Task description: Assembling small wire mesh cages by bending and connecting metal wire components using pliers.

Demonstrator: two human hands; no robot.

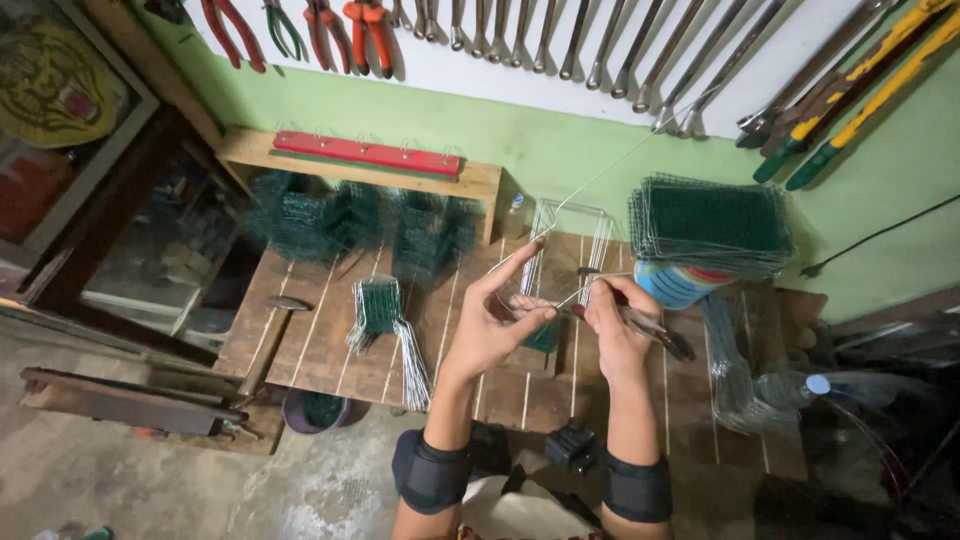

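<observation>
A person's 2 bare hands meet over the middle of a slatted wooden workbench (320, 345); the left hand (497, 318) has its index finger raised and its thumb and other fingers pinched on a thin silver wire (566, 296); the right hand (612, 325) is closed around a pair of pliers (655, 332) with dark red grips, their nose pointing left at the same wire, just beside the left fingertips (whether the nose bites the wire cannot be told); the wire itself lies between the 2 hands, near the bench's centre, and a long strand of it runs up toward the green wall (560, 150); under the hands a small piece of green mesh (543, 338) shows; toward the bench's left half lies a green mesh piece with loose silver wire ends (385, 325); along the back edge stand bundles of folded green mesh (350, 222) below a wooden shelf with a red bar (365, 153); at the back right corner a stack of flat green mesh sheets (712, 225) sits on a colourful round container (675, 283); a hammer (270, 340) rests at the left edge; pliers, spanners and cutters hang on a white board (480, 70) above; both forearms wear dark wrist bands (432, 475).
</observation>
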